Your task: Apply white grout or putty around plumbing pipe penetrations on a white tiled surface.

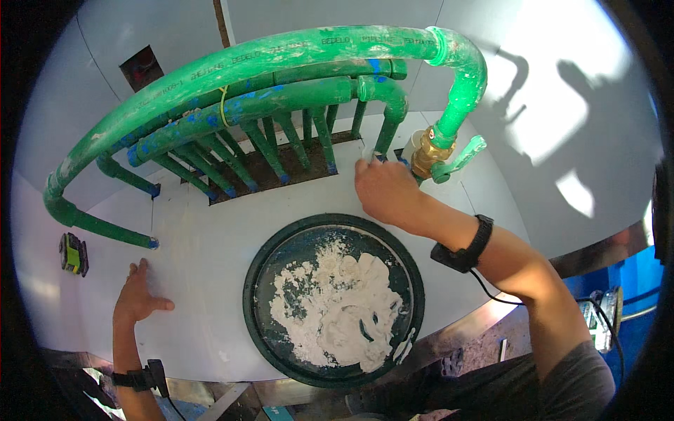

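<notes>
My left hand (140, 298) rests on the pale panel (203, 309) at the left, fingers stretched out and thumb spread, holding nothing. It lies just below the foot of a thick green pipe (105, 226). My right hand (393, 193) is closed, its fingertips bent together at the base of a green elbow pipe (391, 126) where that goes into the panel. What the fingers pinch, if anything, is hidden. Right beside them stands a brass valve (430, 156) with a green lever handle (460, 160). Between my arms sits a round dark tub lid (254, 295) bearing lumpy white paste (351, 309).
Several thin green pipes (263, 151) pass through a rectangular cutout behind the lid, under a green manifold pipe (242, 109). A large green pipe (281, 52) arches overhead. A green-and-black battery pack (73, 254) lies far left. A blue container (639, 281) stands right, beyond the panel's edge.
</notes>
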The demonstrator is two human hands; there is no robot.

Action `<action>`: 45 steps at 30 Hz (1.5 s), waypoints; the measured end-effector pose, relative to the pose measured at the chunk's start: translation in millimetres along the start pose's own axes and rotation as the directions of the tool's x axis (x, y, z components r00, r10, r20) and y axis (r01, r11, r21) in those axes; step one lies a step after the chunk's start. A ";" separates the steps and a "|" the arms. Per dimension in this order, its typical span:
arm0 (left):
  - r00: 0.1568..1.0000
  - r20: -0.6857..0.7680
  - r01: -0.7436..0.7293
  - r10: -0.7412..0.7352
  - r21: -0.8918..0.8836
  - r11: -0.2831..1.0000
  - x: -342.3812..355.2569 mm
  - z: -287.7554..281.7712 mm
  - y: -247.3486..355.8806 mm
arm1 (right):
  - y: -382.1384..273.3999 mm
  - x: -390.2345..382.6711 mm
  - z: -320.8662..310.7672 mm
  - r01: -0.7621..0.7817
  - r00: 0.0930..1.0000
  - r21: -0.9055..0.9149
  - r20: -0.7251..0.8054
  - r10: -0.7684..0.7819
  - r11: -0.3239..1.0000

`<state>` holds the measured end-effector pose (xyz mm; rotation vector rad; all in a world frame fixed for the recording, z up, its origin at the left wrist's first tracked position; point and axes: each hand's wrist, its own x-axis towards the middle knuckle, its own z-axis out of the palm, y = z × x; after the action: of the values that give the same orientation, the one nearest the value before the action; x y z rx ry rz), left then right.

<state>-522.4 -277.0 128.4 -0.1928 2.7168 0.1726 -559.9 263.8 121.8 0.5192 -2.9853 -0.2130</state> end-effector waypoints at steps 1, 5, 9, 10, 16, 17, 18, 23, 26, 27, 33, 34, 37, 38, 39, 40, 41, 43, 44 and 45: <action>1.000 0.009 0.003 -0.003 0.001 1.000 0.6 -2.0 5.8 | 2.1 7.0 7.6 0.024 0.988 0.010 -0.152 -0.022 1.000; 1.000 0.002 0.006 -0.006 -0.038 0.999 -2.9 1.5 4.2 | 0.2 24.4 17.3 0.075 0.993 -0.122 -0.080 -0.085 0.990; 0.998 -0.046 -0.044 0.042 -0.035 0.998 1.9 8.7 -12.4 | -3.6 -17.9 2.7 0.074 0.986 -0.033 0.154 -0.068 0.997; 0.998 -0.039 -0.044 0.043 -0.008 0.999 1.9 8.8 -12.2 | -2.7 -26.0 -1.4 0.033 0.988 -0.046 0.154 -0.025 0.998; 0.998 -0.039 -0.055 0.055 0.002 0.998 -2.6 2.0 -0.2 | 6.6 -15.7 19.5 0.051 0.996 -0.187 -0.057 -0.063 0.981; 0.997 -0.048 -0.065 0.065 -0.004 0.998 -5.8 4.1 -2.2 | 5.3 -10.7 24.2 0.048 0.994 -0.252 -0.086 -0.072 0.966; 0.997 -0.044 -0.065 0.065 0.002 0.998 -11.1 6.0 -2.9 | 6.7 -11.5 28.0 0.047 0.994 -0.246 -0.083 -0.069 0.968; 0.971 -0.221 -0.119 0.092 -0.112 0.987 -87.0 18.2 7.8 | 15.9 -23.4 -6.7 0.282 0.906 -0.063 0.346 -0.244 0.957; 0.888 -0.376 -0.280 0.265 0.015 0.960 -147.2 39.5 11.4 | 27.2 -54.4 -62.7 0.253 0.882 0.087 0.388 -0.266 0.964; 0.914 -0.321 -0.246 0.249 0.052 0.968 -180.1 36.3 11.8 | 22.2 -56.7 -72.1 0.171 0.893 0.145 0.396 -0.215 0.975; 0.989 -0.136 -0.083 0.060 -0.168 0.982 -324.2 54.3 29.1 | 20.3 -123.3 -54.9 0.298 0.931 0.732 -0.082 -0.355 0.613; 0.995 -0.101 -0.037 0.013 -0.245 0.969 -344.8 55.3 37.9 | 14.8 -131.9 -55.8 0.310 0.926 0.740 -0.092 -0.367 0.596; 0.998 0.027 -0.054 0.064 -0.270 0.961 -373.5 43.1 85.8 | -3.9 -144.9 -57.1 0.291 0.839 0.807 0.042 -0.543 0.513; 0.979 0.118 -0.137 0.168 -0.232 0.963 -374.9 36.3 109.4 | -8.6 -144.8 -52.1 0.344 0.815 0.767 0.042 -0.577 0.541; 0.983 0.121 -0.109 0.140 -0.230 0.967 -369.1 28.5 136.7 | -12.7 -144.0 -48.9 0.395 0.791 0.722 0.046 -0.610 0.567; 0.955 0.209 -0.130 0.210 -0.341 0.931 -357.1 17.9 167.4 | -16.1 -139.5 -45.6 0.413 0.774 0.732 0.031 -0.632 0.541; 0.913 0.278 -0.148 0.297 -0.452 0.880 -344.9 8.8 193.5 | -15.9 -134.5 -44.0 0.452 0.749 0.700 0.038 -0.661 0.553; 0.891 0.133 -0.349 0.434 -0.411 0.842 -329.4 12.1 223.5 | -20.8 -128.2 -42.8 0.512 0.707 0.674 0.022 -0.707 0.533; 0.880 0.105 -0.381 0.463 -0.427 0.820 -318.9 7.2 238.0 | -21.3 -129.0 -46.5 0.514 0.681 0.667 0.065 -0.730 0.539; 0.838 0.085 -0.442 0.539 -0.472 0.763 -286.7 14.9 248.9 | -16.5 -132.7 -39.9 0.474 0.672 0.653 0.166 -0.722 0.591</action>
<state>-296.6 1.3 254.7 0.4133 2.4071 0.9075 -425.2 289.1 148.2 1.8143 -3.0666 0.6417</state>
